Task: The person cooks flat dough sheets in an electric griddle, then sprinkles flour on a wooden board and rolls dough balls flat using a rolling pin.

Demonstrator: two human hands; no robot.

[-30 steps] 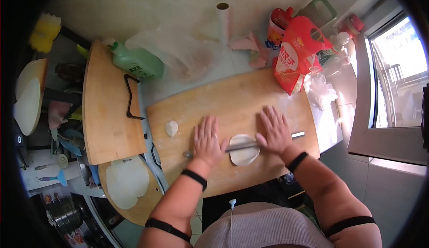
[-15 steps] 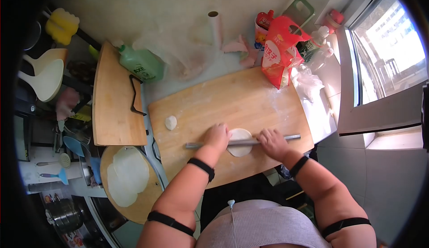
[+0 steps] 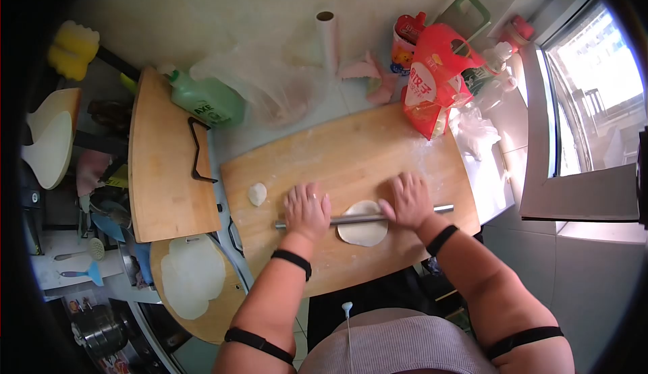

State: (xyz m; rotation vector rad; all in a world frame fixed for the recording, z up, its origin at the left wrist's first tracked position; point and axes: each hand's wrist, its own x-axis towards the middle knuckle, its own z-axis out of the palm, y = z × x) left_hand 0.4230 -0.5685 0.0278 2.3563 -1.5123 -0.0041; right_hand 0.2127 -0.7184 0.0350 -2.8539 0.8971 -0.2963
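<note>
A steel rolling pin (image 3: pixel 351 219) lies across a round, flat dough wrapper (image 3: pixel 366 233) on the floured wooden board (image 3: pixel 317 151). My left hand (image 3: pixel 308 213) presses its palm on the pin's left part, fingers stretched forward and slightly apart. On the right part rests my right hand (image 3: pixel 409 202), also palm down with fingers extended and its thumb close to the wrapper's edge. The pin passes beneath both palms. A small dough ball (image 3: pixel 257 194) sits at the board's left side. More flat dough sheets (image 3: pixel 192 279) lie overlapped on a round board at lower left.
Behind the board stand a green detergent bottle (image 3: pixel 206 99), an upright roll (image 3: pixel 327 43) and a red plastic bag (image 3: pixel 432 77). A second wooden board (image 3: pixel 172 165) with a black handle is at left. An open window (image 3: pixel 597 91) is at right.
My fingers have gone from curled over the pin to stretched out flat. My left hand has shifted left. The wrapper looks a little larger, and the camera view has moved slightly.
</note>
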